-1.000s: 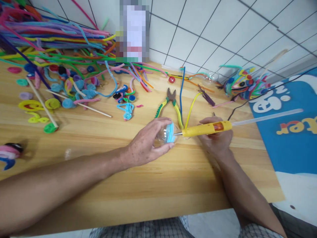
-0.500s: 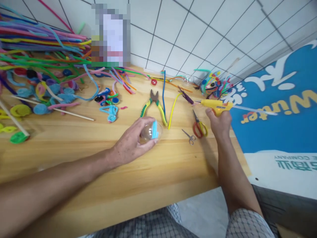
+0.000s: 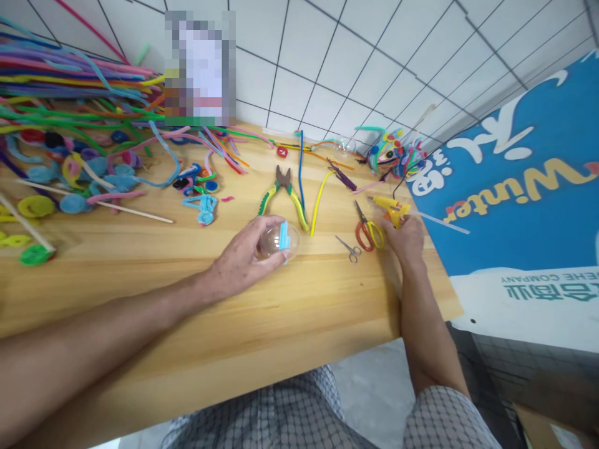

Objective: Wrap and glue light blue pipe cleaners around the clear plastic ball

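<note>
Within left hand (image 3: 246, 254), clear ball (image 3: 274, 241)

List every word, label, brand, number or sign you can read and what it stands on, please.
"Winter": mostly yellow letters, upside down on the blue-and-white printed board.
"COMPANY": green, upside down, same board; preceding letters unclear.
White and green characters there: too unclear.
Pixelated pale panel: unreadable.

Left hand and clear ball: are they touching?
Touching. The head view shows the left hand with its thumb and forefinger curved against the clear ball.
</note>
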### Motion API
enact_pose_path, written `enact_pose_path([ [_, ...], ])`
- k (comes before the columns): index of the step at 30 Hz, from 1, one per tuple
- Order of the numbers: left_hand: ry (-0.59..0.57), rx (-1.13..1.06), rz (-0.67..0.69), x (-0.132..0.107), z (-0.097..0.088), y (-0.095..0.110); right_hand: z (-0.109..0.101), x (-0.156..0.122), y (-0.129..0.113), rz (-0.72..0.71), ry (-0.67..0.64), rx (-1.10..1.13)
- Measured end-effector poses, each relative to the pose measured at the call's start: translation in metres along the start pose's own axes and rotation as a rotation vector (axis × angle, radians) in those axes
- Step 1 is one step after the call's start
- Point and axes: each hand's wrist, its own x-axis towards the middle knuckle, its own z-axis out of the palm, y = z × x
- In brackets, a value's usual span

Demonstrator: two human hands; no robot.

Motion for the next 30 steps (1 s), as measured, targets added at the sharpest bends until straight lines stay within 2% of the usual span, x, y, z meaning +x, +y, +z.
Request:
enact_pose_path([
  [2,-0.001,0.0,-0.001,0.0,0.0,0.0,-0.011,-0.019,0.001,-0.138,0.062,-0.035],
  [4,0.0,-0.006,0.001,0.0,0.001,0.0,-0.016,-0.045,-0.005,-0.357,0.063,-0.01],
  [6,0.007,-0.017,0.009,0.001,0.002,0.0,-0.015,-0.072,-0.018,-0.577,-0.035,0.024],
  [8,0.016,-0.025,0.021,0.002,0.002,0.0,-0.009,-0.094,-0.034,-0.748,-0.126,-0.045],
  [10,0.021,-0.026,0.029,0.002,0.002,0.001,-0.002,-0.107,-0.051,-0.819,-0.169,-0.21],
  [13,0.02,-0.026,0.039,0.003,0.003,0.001,0.002,-0.109,-0.068,-0.854,-0.165,-0.443],
  [15,0.025,-0.032,0.049,0.003,0.003,0.001,0.002,-0.106,-0.076,-0.869,-0.172,-0.509],
  [17,0.037,-0.047,0.058,0.004,0.005,0.002,-0.002,-0.101,-0.082,-0.821,-0.21,-0.511],
  [20,0.048,-0.071,0.057,0.005,0.006,0.002,-0.01,-0.099,-0.092,-0.669,-0.289,-0.353],
  [23,0.054,-0.075,0.045,0.006,0.005,0.003,-0.021,-0.106,-0.106,-0.657,-0.361,0.041],
  [26,0.082,-0.063,0.034,0.007,0.004,0.004,-0.033,-0.12,-0.127,-0.782,-0.329,0.388],
  [30,0.11,-0.053,0.032,0.008,0.002,0.003,-0.038,-0.135,-0.157,-1.059,-0.184,0.583],
])
